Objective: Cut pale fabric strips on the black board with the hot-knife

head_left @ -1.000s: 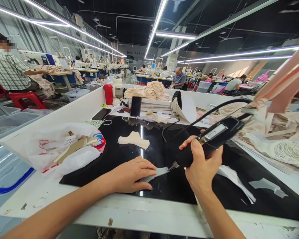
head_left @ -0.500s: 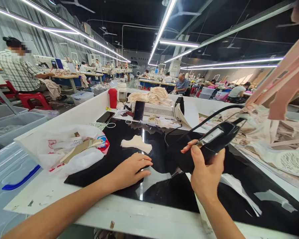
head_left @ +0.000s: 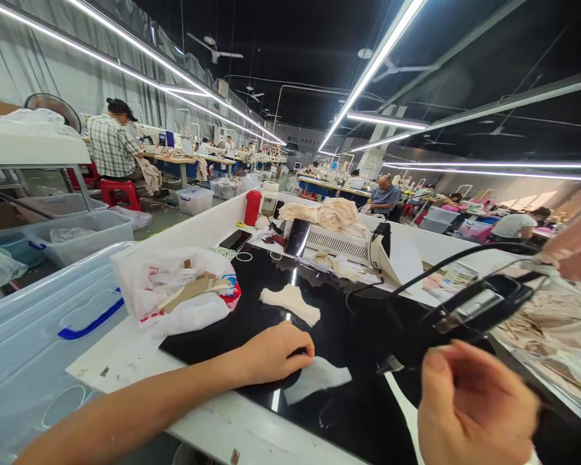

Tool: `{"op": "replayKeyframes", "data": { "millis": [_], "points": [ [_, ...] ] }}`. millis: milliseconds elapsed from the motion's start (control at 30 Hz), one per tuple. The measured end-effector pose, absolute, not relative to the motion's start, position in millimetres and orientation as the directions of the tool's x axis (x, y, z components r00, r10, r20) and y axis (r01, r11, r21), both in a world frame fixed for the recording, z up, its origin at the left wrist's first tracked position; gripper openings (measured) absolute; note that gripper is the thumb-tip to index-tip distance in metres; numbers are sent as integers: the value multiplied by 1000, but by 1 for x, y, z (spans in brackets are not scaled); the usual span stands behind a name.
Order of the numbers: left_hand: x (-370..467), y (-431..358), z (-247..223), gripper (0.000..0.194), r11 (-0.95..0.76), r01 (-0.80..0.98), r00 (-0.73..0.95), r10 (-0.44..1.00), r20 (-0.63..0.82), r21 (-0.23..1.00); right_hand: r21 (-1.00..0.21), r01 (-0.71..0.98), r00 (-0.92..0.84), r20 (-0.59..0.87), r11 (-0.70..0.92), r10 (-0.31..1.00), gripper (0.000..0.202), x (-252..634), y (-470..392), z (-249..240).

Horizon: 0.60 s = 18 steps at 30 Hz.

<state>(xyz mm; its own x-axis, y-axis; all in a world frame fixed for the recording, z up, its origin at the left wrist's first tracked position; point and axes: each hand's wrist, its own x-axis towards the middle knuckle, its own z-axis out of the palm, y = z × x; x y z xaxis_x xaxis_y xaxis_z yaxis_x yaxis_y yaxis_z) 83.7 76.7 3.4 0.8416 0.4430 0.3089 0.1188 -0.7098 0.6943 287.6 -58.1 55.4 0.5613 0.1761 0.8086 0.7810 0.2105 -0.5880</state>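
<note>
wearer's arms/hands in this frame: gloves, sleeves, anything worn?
Both bare. The left hand and its forearm show no glove, sleeve, watch or ring. The right hand is motion-blurred and close to the camera; no glove or ring is visible, and its wrist is cut off by the frame edge.

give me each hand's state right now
Left hand: open, fingers pressing down on the black fabric.
Right hand: blurred, near the black cutting tool; grip cannot be told.

Bare black surface (head_left: 348, 336) lies open at twelve o'clock; plastic bag (head_left: 174, 294) blocks ten o'clock, cord (head_left: 416, 279) crosses two o'clock.
</note>
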Motion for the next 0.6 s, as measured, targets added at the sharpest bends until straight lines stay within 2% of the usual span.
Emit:
{"op": "replayKeyframes", "data": {
  "millis": [67, 133, 167, 233, 367, 500, 600],
  "points": [
    [83, 75, 7, 5, -676, 121, 841, 458, 287, 727, -458, 864, 357, 850, 209, 386, 33, 284, -55, 46],
    [83, 74, 11, 5, -631, 112, 839, 474, 267, 767, -366, 899, 126, 741, 240, 659, 28, 280, -49, 36],
    [82, 74, 13, 4, -606, 103, 837, 481, 261, 789, -367, 895, 55, 656, 254, 753, 29, 278, -45, 31],
    [82, 75, 17, 4, -550, 73, 831, 495, 254, 832, -454, 859, 25, 497, 235, 868, 31, 273, -37, 25],
    [83, 81, 18, 4, -425, 8, 795, 551, 252, 905, -657, 746, 97, 276, 114, 956, 29, 269, -27, 25],
    [86, 91, 14, 9, -295, -25, 718, 659, 222, 955, -714, 693, 137, 262, 97, 955, 32, 271, -24, 29],
    [86, 96, 12, 25, -216, -34, 697, 694, 178, 976, -725, 681, 170, 288, 98, 942, 34, 272, -20, 29]
  ]
}}
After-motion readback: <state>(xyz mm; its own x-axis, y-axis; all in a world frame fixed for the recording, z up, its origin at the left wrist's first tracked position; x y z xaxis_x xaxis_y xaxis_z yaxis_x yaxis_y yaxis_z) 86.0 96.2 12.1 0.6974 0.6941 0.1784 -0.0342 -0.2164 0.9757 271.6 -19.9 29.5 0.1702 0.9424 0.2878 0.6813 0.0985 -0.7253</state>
